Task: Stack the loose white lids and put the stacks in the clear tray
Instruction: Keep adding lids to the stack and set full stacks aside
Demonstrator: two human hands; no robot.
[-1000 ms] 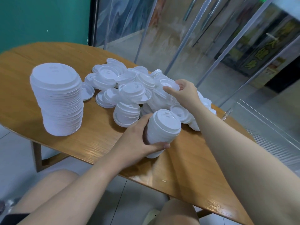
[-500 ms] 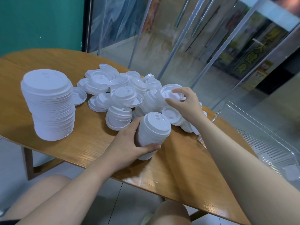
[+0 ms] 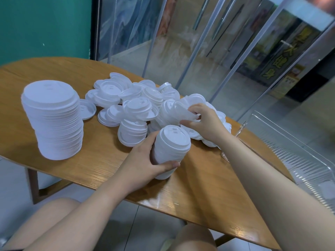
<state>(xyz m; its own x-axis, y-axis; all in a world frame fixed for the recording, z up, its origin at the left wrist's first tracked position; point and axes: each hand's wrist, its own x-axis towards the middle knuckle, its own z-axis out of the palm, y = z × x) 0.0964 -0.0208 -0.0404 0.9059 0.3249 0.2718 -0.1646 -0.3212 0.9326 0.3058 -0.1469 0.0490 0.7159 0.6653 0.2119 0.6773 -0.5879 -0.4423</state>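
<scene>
Two stacks were seen on the wooden table [image 3: 54,178]: a tall stack [image 3: 52,120] at the left, untouched, and a short stack [image 3: 170,147] near the front edge. The short stack was gripped by the left hand [image 3: 143,160], thumb across its near side and fingers wrapped behind it, tilted slightly away from the person, base on the table.

Versus 0.5 s earlier: the right hand [image 3: 203,122] was drawn back from the far side of the pile toward the short stack, and a single lid [image 3: 183,111] was lifted clear of the pile; previously that lid was only being touched where it lay. The left hand's grasp on the short stack was unchanged.

The single lid was pinched at its rim between right thumb and fingertips, tipped on edge, held just above and behind the top of the short stack, not touching it. The pile of loose lids [image 3: 134,109] was spread mid-table between the tall stack and the right hand. The clear tray [image 3: 282,142] was seen at the right end of the table, well apart from both hands; whether anything was in it could not be told
</scene>
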